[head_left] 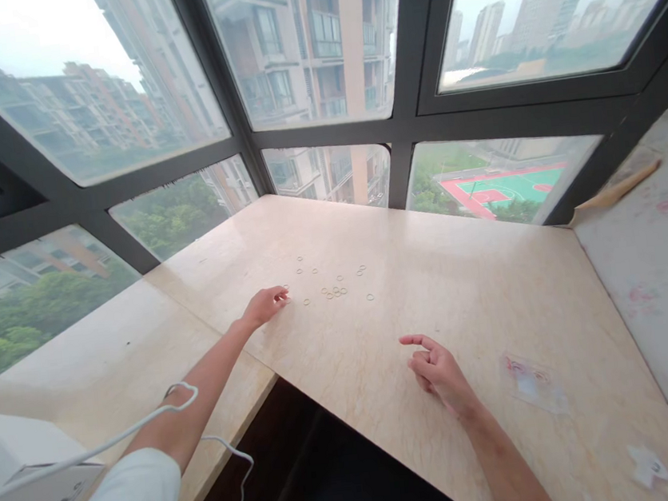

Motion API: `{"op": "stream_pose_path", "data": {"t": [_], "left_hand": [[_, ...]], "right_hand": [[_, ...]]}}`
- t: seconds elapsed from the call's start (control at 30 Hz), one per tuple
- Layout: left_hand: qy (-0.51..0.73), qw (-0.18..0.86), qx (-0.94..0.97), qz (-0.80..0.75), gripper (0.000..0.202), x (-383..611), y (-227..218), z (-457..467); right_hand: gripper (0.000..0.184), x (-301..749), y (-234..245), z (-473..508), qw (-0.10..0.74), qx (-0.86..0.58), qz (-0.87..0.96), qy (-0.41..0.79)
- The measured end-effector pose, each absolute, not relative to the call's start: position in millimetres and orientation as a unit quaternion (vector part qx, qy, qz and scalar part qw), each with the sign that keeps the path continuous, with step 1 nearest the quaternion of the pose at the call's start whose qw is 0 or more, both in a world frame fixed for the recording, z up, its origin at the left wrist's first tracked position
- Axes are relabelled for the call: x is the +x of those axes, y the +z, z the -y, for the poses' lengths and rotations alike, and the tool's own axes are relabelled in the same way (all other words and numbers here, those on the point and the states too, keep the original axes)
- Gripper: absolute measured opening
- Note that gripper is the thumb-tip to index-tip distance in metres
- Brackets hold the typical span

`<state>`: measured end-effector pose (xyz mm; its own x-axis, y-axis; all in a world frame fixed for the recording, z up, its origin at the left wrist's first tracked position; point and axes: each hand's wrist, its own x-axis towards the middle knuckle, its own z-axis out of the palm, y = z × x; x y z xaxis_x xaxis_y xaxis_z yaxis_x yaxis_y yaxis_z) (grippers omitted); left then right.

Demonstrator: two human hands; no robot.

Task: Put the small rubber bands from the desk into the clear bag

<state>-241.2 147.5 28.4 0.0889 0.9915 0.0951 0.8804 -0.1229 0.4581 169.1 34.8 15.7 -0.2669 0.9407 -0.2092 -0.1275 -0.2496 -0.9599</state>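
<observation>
Several thin, small rings [337, 291] in pale yellowish and greenish tones lie scattered over the middle of the marble-patterned sill [333, 347]. At the left edge of this group, my left hand [266, 306] rests low with its fingertips drawn together. A ring seems to show at those fingertips, but whether it is gripped is too small to make out. My right hand [441, 375] hovers nearer to me, right of the rings. Its index finger points left and the other fingers are bent, with nothing visible in them. One separate ring [370, 297] is the closest to it.
A clear plastic packet [533, 383] lies to the right, with a white scrap [648, 465] nearer the corner. At lower left stand a white box [29, 486] and a white cable [148, 420] crossing my left forearm. Dark-framed windows [326, 135] border the sill.
</observation>
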Motion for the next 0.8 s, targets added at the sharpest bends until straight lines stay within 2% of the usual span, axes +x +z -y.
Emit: {"op": "stream_pose_path", "data": {"t": [0.33,0.8], "left_hand": [[0.185,0.135,0.725,-0.65,0.021,-242,26,-150],[0.076,0.113,0.754,-0.642,0.021,-229,37,-157]], "right_hand": [[0.037,167,16,-33,0.411,-0.465,0.46,0.635],[0.033,164,10,-29,0.432,-0.482,0.482,0.59]]}}
